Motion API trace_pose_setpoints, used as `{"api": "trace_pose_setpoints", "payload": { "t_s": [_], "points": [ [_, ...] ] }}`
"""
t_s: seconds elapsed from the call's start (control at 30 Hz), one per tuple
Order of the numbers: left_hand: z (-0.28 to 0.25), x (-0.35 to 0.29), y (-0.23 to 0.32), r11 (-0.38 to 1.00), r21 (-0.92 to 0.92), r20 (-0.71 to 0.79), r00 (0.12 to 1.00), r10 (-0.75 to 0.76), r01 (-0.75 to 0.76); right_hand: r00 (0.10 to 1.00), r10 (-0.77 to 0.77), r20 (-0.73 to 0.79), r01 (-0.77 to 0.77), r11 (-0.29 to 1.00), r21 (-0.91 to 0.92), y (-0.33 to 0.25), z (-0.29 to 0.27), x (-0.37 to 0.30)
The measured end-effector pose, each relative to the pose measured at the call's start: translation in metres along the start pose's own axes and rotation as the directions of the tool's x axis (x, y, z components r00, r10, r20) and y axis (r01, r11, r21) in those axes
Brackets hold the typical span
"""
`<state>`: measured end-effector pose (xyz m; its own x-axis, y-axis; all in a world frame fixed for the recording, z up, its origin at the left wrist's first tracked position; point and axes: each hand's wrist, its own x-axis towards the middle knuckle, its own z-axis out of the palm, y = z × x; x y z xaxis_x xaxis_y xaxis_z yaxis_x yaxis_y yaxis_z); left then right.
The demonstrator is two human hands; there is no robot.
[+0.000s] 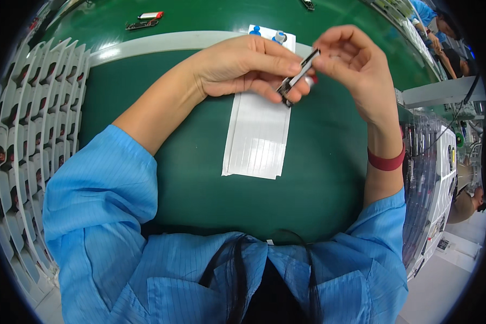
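Note:
My left hand (248, 62) holds a slim black-and-white electronic assembly (296, 80) between thumb and fingers, tilted with its upper end to the right. My right hand (356, 65) is closed in a pinch at that upper end, thumb and forefinger touching it. A red-and-white bit shows behind the assembly, too blurred to name. Below my hands a white sheet (256, 140) marked with long strips lies on the green work surface (194, 162). Two small blue-topped pieces, one a blue knob (255, 31), sit at the sheet's far end.
A white rack (32, 124) of slots with dark and red parts stands at left. Clear trays (424, 173) of parts are stacked at right. Beyond a pale rail (146, 46), a red-and-white cylinder (150, 15) and a circuit board (142, 25) lie on green. Other people sit at upper right.

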<state>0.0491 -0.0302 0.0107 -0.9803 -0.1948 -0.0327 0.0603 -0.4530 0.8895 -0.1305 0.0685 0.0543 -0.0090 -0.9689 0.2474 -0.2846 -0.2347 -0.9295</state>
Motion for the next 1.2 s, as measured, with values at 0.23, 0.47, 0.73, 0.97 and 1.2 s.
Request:
{"api": "trace_pose_setpoints", "payload": {
  "t_s": [0.23,0.47,0.73,0.97,1.2],
  "points": [
    [0.030,0.008,-0.014,0.988,0.090,-0.361,0.920,0.150,-0.126,0.974,-0.174,-0.146,0.161,0.982,-0.095,0.023,0.002,0.003],
    [0.023,0.004,-0.008,0.998,0.055,-0.273,0.961,0.047,-0.033,0.989,-0.144,-0.020,0.142,0.985,-0.096,0.020,-0.006,0.002],
    [0.013,0.008,-0.008,0.999,0.027,-0.265,0.964,0.028,-0.022,0.882,-0.442,0.164,0.430,0.608,-0.668,0.009,0.001,0.001],
    [0.013,0.004,0.000,0.999,0.006,-0.232,0.972,0.033,-0.033,0.891,-0.428,-0.151,0.352,0.862,-0.364,0.026,0.007,0.003],
    [0.013,0.003,0.000,0.998,0.066,-0.223,0.975,0.005,0.010,0.878,-0.477,0.043,0.409,0.701,-0.584,0.018,0.003,0.001]
  ]
}}
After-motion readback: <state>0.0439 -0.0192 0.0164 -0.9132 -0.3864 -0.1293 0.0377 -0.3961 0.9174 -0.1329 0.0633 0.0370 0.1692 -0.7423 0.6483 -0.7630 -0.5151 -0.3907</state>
